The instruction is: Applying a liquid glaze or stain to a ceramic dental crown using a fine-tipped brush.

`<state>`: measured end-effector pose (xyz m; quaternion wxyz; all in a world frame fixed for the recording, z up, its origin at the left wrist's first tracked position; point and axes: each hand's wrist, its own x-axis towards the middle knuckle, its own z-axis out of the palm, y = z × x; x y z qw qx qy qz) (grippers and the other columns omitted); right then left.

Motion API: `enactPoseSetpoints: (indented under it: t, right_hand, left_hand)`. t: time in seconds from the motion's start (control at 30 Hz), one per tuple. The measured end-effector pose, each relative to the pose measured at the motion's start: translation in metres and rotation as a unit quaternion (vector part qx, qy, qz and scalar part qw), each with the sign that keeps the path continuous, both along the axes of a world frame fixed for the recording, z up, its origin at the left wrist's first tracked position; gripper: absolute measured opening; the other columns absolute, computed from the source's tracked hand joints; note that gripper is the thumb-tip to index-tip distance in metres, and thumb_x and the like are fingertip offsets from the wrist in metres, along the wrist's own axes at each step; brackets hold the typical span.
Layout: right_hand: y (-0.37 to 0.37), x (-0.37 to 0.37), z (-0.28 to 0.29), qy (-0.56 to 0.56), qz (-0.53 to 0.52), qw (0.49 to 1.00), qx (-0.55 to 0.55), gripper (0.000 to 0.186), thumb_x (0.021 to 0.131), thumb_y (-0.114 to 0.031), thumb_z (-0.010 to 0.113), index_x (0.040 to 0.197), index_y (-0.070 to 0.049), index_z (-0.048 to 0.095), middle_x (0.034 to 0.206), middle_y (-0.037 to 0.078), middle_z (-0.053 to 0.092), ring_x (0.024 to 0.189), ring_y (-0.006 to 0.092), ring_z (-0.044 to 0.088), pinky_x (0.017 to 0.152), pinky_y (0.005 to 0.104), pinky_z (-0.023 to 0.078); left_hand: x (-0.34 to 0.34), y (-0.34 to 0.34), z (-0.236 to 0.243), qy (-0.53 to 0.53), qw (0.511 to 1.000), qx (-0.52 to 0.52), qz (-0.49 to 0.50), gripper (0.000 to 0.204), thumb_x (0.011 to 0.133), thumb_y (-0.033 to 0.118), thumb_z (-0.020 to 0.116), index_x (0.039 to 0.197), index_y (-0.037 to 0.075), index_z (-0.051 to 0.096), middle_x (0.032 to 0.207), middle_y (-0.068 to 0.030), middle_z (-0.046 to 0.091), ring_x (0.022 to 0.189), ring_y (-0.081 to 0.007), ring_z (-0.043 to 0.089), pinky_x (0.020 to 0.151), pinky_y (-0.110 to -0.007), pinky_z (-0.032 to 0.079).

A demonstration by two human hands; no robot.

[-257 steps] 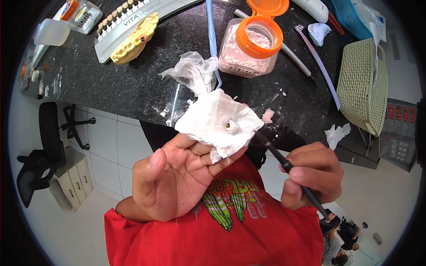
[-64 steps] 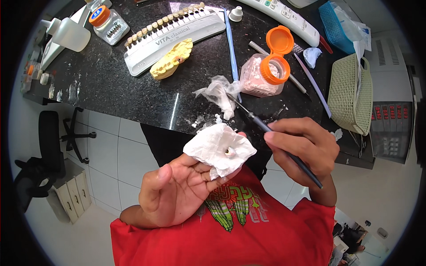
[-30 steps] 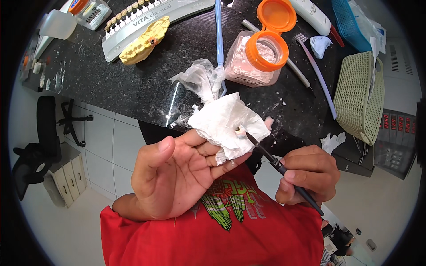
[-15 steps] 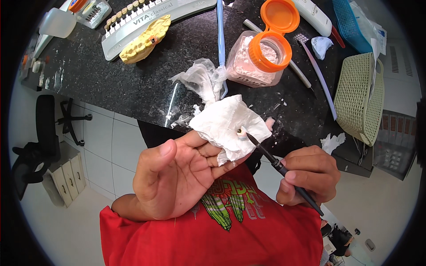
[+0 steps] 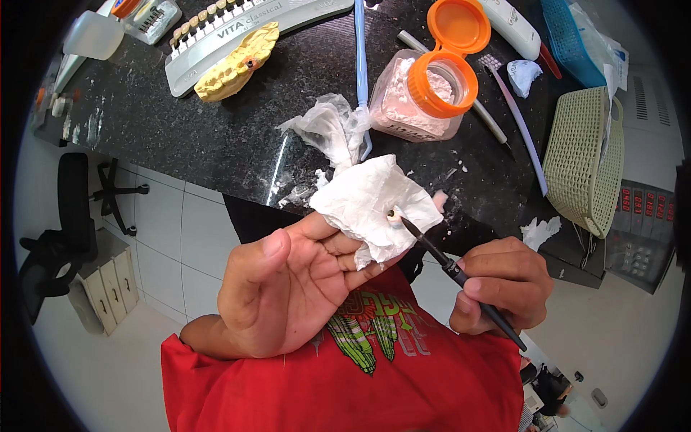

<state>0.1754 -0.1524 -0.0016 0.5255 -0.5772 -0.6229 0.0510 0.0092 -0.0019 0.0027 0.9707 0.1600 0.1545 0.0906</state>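
My left hand (image 5: 284, 299) is palm up with its thumb raised. Its fingers lie beneath a folded white tissue (image 5: 363, 191), which hides the fingertips and rests on them. On the tissue sits a small tooth-coloured dental crown (image 5: 395, 222) with a dark spot at one end. From the right, my right hand (image 5: 507, 284) pinches a black-handled brush (image 5: 461, 276). The dark brush tip is right beside the crown; whether it touches is too small to tell.
An open jar of pink powder (image 5: 414, 108) with an orange lid stands beyond the tissue. A yellow dental cast (image 5: 237, 65) leans against a tooth shade guide (image 5: 248, 36). Blue (image 5: 360, 57) and lilac-handled tools, crumpled plastic (image 5: 331, 129) and a woven basket (image 5: 579, 155) lie around.
Both hands, the tissue and the brush stay almost where they were. The whole view shifts very slightly. Red digits now show on the device at the right.
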Motion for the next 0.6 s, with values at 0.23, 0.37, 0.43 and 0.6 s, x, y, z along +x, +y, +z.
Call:
enactPoseSetpoints:
  t: [0.23,0.37,0.43,0.6]
  right_hand:
    - [-0.0008,0.0002,-0.0009,0.000,0.003,1.000,0.001,0.022,0.067,-0.005,0.072,0.085,-0.002,0.061,0.075,0.010,0.062,0.061,0.0199,0.063,0.051,0.0270,0.054]
    - [0.0000,0.0004,-0.0012,0.005,0.004,1.000,0.011,0.021,0.067,-0.004,0.072,0.085,-0.002,0.061,0.075,0.011,0.062,0.060,0.0200,0.063,0.050,0.0268,0.054]
    - [0.0012,-0.0006,-0.0006,0.004,0.002,1.000,0.015,0.025,0.064,-0.001,0.071,0.087,-0.001,0.060,0.075,0.011,0.061,0.060,0.0199,0.062,0.051,0.0265,0.053]
    - [-0.0006,-0.0008,0.0021,0.028,-0.039,0.999,-0.005,0.033,0.060,0.002,0.071,0.090,0.000,0.058,0.075,0.011,0.060,0.059,0.0194,0.062,0.052,0.0268,0.053]
  left_hand:
    - [0.0023,-0.0008,0.0036,0.021,1.000,-0.009,0.006,0.080,0.086,0.043,0.038,0.137,-0.014,0.014,0.142,-0.0275,0.027,0.132,-0.0316,0.030,0.112,-0.040,0.018]
    - [0.0009,-0.0008,0.0020,0.022,1.000,-0.006,0.004,0.081,0.086,0.043,0.038,0.137,-0.014,0.013,0.142,-0.0278,0.026,0.133,-0.0318,0.030,0.112,-0.040,0.018]
    - [0.0005,-0.0008,0.0015,0.013,1.000,-0.002,0.001,0.081,0.086,0.043,0.038,0.137,-0.014,0.013,0.142,-0.0279,0.026,0.132,-0.0318,0.031,0.112,-0.040,0.018]
    - [0.0010,-0.0013,0.0017,0.018,1.000,-0.006,0.007,0.080,0.086,0.043,0.038,0.137,-0.014,0.015,0.141,-0.0278,0.028,0.132,-0.0319,0.032,0.111,-0.040,0.019]
